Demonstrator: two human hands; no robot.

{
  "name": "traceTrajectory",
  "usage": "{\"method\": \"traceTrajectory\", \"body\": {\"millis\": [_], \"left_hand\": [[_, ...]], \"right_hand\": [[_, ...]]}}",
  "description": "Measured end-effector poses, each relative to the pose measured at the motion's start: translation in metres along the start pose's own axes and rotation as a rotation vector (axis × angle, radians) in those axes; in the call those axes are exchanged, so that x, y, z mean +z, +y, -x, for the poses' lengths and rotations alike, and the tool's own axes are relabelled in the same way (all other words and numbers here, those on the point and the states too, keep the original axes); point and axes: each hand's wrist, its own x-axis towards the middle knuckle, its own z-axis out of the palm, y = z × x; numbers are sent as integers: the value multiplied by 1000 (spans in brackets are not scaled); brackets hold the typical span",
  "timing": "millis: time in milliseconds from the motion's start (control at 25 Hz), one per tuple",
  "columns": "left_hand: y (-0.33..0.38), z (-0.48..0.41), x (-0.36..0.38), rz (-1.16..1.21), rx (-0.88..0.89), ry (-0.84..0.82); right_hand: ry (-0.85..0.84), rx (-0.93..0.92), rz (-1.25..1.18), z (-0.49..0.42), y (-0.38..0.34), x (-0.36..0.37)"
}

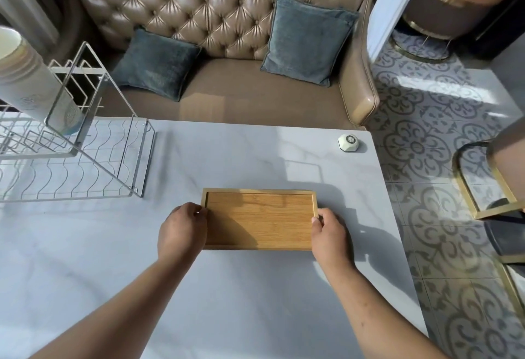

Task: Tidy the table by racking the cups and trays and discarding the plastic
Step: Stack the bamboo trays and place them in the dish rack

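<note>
A rectangular wooden tray (260, 218) lies flat on the pale marble table (255, 302), right of centre. My left hand (181, 232) grips its left short edge and my right hand (329, 233) grips its right short edge. The tray holds nothing. At the far left stands a wire dish rack (85, 165) with an upper tier. A stack of white paper cups (25, 74) leans in that upper tier, partly cut off by the frame's left edge.
A small white hexagonal call button (349, 142) sits near the table's far right corner. Behind the table is a tufted tan sofa (227, 17) with two blue cushions. Gold-framed chairs (494, 176) stand on the patterned floor to the right.
</note>
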Motion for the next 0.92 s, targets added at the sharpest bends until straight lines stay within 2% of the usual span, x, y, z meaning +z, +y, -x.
{"method": "traceTrajectory", "body": {"millis": [160,320,400,520,640,920], "left_hand": [[-3,-3,3,42,23,-15],[-6,-2,10,37,61,-165],[-7,-2,13,122,12,-237],[-6,-2,18,385,-144,-319],[-2,-1,25,587,-278,-334],[-4,-2,33,683,-361,-314]], "right_hand": [[-34,38,-14,0,1,-3],[-108,88,29,4,1,1],[-151,135,19,1,2,3],[-261,238,-60,-7,3,4],[-299,300,-166,-12,5,5],[-300,321,-198,-12,6,9]]}}
